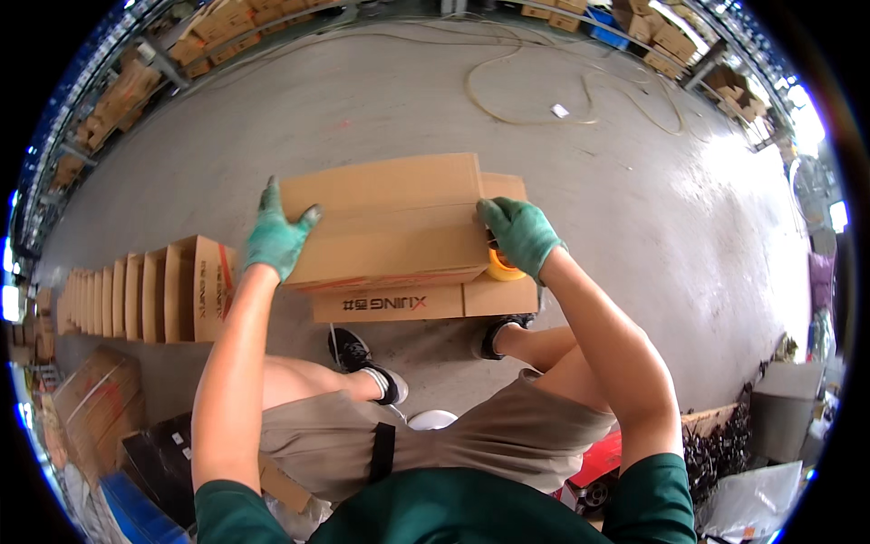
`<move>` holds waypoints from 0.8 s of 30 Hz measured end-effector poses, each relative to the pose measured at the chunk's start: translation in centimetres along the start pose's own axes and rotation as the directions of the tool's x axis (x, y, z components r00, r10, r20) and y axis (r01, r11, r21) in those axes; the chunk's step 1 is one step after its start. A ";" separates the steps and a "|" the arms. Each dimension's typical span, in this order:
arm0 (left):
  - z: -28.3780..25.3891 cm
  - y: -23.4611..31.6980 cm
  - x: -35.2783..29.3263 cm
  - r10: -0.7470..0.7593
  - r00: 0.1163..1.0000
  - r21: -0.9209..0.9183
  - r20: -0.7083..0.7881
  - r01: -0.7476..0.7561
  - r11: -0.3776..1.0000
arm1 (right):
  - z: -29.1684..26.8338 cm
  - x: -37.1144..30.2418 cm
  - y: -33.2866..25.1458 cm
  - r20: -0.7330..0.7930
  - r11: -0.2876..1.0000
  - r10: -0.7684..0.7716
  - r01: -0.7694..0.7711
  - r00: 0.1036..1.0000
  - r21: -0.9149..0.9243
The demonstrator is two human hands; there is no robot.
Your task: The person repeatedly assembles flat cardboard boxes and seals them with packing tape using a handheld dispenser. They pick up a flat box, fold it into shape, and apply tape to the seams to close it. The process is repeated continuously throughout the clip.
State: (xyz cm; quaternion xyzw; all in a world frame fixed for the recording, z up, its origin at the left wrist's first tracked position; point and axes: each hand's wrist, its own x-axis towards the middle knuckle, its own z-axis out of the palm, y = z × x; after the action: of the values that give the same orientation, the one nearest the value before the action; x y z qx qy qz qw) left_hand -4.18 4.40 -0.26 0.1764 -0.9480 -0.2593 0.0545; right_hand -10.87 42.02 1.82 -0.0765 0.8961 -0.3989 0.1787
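Observation:
In front of my knees, a closed brown cardboard box (390, 218) is held between my two gloved hands. My left hand (277, 238), in a green glove, grips its left end, the thumb lying over the top and the fingers along the side. At the right end, my right hand (523, 234) has its fingers bent against the box edge; the fingertips are partly hidden. Beneath it is another brown box (390, 305) with printing on its front, jutting out at the right. A yellow ring, seemingly a tape roll (504, 268), sits there under my right hand.
A row of open, upright cartons (154, 292) stands on the floor at the left. A pale hose (480, 104) curls over the far floor. Loaded shelves (213, 41) line the far side. A grey bin (787, 412) stands at the right, near a dark heap of small parts (720, 453).

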 end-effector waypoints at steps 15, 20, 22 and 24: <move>-16.1 -3.5 -2.7 -0.301 0.874 -0.824 0.382 0.470 0.316 | 0.8 0.1 -2.9 0.268 0.876 -0.304 0.157 0.914 0.456; -18.4 -11.1 -5.4 -0.242 0.776 -0.595 0.583 0.610 0.523 | 4.6 1.1 -5.9 0.172 0.839 -0.489 0.406 0.855 0.363; -17.8 -13.6 -6.7 -0.297 0.773 -0.590 0.560 0.624 0.512 | 6.0 1.8 -6.9 0.116 0.775 -0.588 0.517 0.800 0.362; -16.5 -15.5 -8.4 -0.474 0.738 -0.681 0.481 0.655 0.328 | 7.4 2.8 -7.5 0.033 0.699 -0.677 0.628 0.736 0.343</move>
State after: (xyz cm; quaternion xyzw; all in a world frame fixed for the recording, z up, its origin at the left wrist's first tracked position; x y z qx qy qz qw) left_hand 11.54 -12.77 5.92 0.4228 -0.5905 -0.6850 -0.0571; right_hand -10.64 31.14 2.09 -0.3917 0.7195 -0.5638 0.1046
